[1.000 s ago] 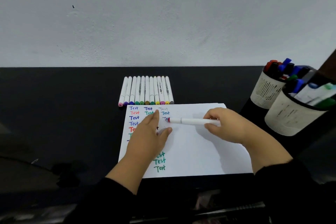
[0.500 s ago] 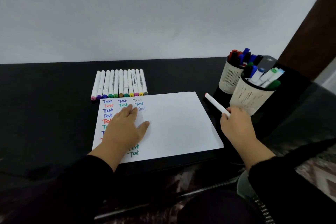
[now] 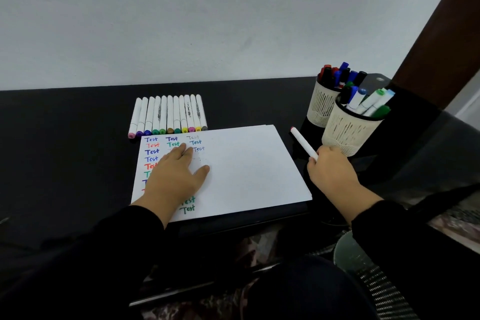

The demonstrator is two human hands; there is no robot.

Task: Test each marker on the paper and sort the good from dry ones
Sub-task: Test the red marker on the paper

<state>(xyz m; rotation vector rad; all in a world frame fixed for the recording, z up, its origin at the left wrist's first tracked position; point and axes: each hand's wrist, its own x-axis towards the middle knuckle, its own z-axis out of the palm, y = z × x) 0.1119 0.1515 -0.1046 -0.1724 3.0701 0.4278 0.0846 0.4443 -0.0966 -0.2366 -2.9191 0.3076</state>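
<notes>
Since a second ago, my right hand (image 3: 333, 167) has carried the white marker (image 3: 304, 143) off the sheet and out to the right, so it now sits over the black desk (image 3: 65, 163) just beside the paper's right edge. Nearest me, both dark sleeves (image 3: 405, 241) reach forward from the bottom of the view. My left hand (image 3: 176, 174) lies flat on the white paper (image 3: 246, 169), fingers straight and thumb spread, covering part of the coloured columns of the word "Test". My right hand's fingers are curled round the lower end of the marker, which tilts up and to the left with its red end free in the air; whether that end is a cap or a bare tip I cannot tell. Just behind that hand stands the nearer mesh cup (image 3: 348, 132), holding white and green pens, touching or almost touching my knuckles. Behind it stands the second cup (image 3: 320, 106) with red, blue and black pens. Farther back, beyond the paper's top left corner, a row of white markers (image 3: 168, 115) lies side by side, coloured ends toward me, below the pale wall (image 3: 207, 21).
</notes>
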